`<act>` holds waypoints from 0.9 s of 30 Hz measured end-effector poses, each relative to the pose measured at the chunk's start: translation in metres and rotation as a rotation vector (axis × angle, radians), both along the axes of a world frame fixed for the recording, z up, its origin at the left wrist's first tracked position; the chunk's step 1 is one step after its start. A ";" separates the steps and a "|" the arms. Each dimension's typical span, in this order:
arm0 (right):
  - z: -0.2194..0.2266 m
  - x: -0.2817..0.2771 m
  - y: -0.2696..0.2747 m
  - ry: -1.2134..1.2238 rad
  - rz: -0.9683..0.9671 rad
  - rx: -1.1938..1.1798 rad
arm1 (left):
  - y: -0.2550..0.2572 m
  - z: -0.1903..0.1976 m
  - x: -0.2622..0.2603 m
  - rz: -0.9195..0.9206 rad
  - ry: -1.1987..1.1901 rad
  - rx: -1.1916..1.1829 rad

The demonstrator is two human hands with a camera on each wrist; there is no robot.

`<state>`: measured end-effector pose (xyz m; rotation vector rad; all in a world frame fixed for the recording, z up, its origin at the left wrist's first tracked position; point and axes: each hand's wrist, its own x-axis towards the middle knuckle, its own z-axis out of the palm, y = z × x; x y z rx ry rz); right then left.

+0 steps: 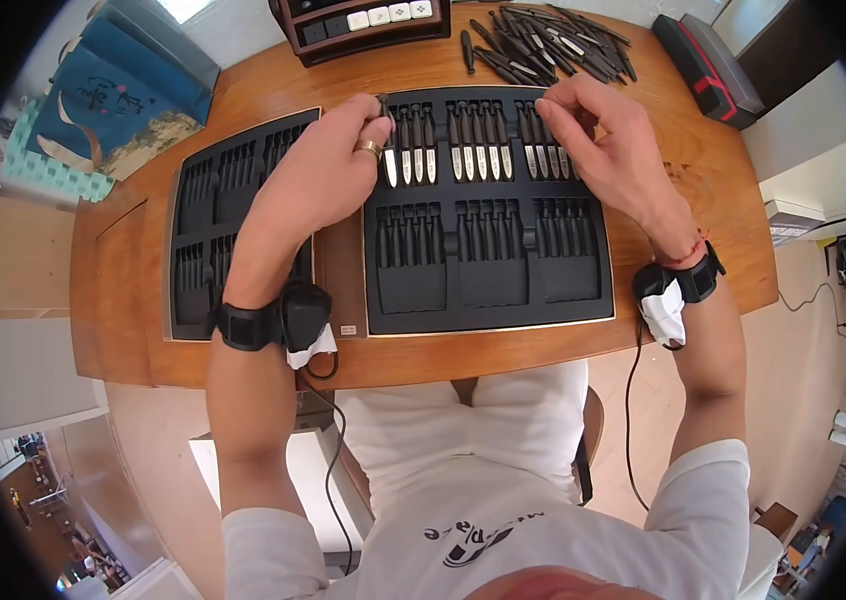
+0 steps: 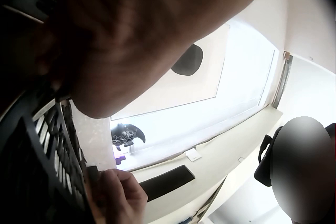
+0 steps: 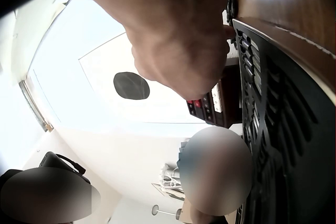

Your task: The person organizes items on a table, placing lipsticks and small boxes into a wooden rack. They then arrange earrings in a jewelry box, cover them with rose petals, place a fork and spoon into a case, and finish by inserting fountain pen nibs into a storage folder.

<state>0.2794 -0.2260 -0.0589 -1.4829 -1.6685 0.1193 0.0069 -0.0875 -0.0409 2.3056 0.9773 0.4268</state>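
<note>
A black tray (image 1: 488, 311) with rows of slots lies on the wooden table; its upper compartments hold dark pens with silvery blades or tips (image 1: 480, 162). My left hand (image 1: 331, 160), with a ring, pinches the dark top of one piece at the tray's upper left corner. At the upper right compartment is my right hand (image 1: 615, 148), thumb and forefinger together over the top of the row there; whether a piece is between them is hidden. The tray's lower slots (image 1: 410, 235) show only black shapes. In the right wrist view the right hand (image 3: 176, 35) hides its fingertips.
Left of this tray lies a second black tray (image 1: 196, 215). A pile of loose dark pieces (image 1: 548, 45) is at the back, beside a wooden rack (image 1: 368, 30). A black and red case (image 1: 708, 70) stands back right, a blue bag (image 1: 128, 90) back left. Cables hang from both wrists.
</note>
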 end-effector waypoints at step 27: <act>0.004 0.003 0.000 -0.013 -0.009 -0.001 | -0.006 -0.018 0.011 0.149 0.130 0.288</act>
